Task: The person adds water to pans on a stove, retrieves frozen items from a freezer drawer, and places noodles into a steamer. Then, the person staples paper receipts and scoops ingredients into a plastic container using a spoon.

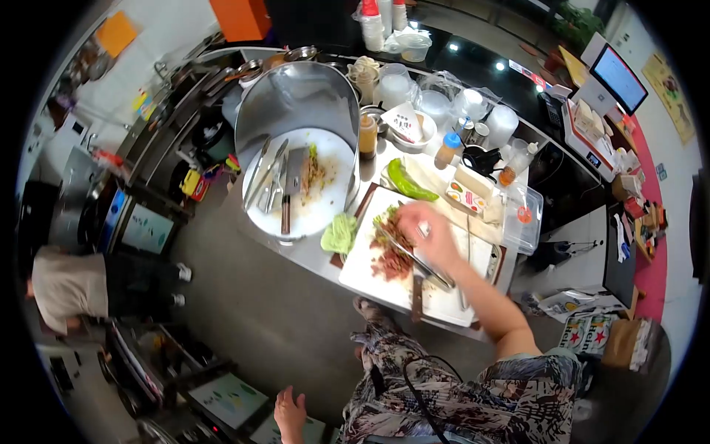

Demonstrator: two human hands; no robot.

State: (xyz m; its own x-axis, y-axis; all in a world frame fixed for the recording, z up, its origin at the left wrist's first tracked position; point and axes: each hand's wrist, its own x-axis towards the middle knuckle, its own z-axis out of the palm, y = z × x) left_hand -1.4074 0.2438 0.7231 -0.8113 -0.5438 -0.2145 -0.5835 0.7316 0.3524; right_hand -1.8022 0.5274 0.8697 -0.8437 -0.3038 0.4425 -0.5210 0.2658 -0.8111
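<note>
My right hand (431, 235) is over the white cutting board (451, 305), its fingers curled in a pinch beside a pile of chopped brown meat (392, 263). Whatever those fingers hold, if anything, is hidden. Below the hand, a long metal utensil (423, 266) lies slantwise across the meat, and a wooden knife handle (417, 297) points toward me. Chopped greens (384, 217) sit at the pile's far end. A long green pepper (408, 181) lies beyond the board. Far from the table, at the lower left, my left hand (289, 411) hangs empty with fingers apart.
Left of the board stands a round white chopping block (325, 214) with a cleaver (293, 181), inside a curved metal shield (296, 92). A green cloth (339, 234) lies between them. Bottles, bowls and plastic containers (523, 218) line the back. Another person (70, 288) stands at far left.
</note>
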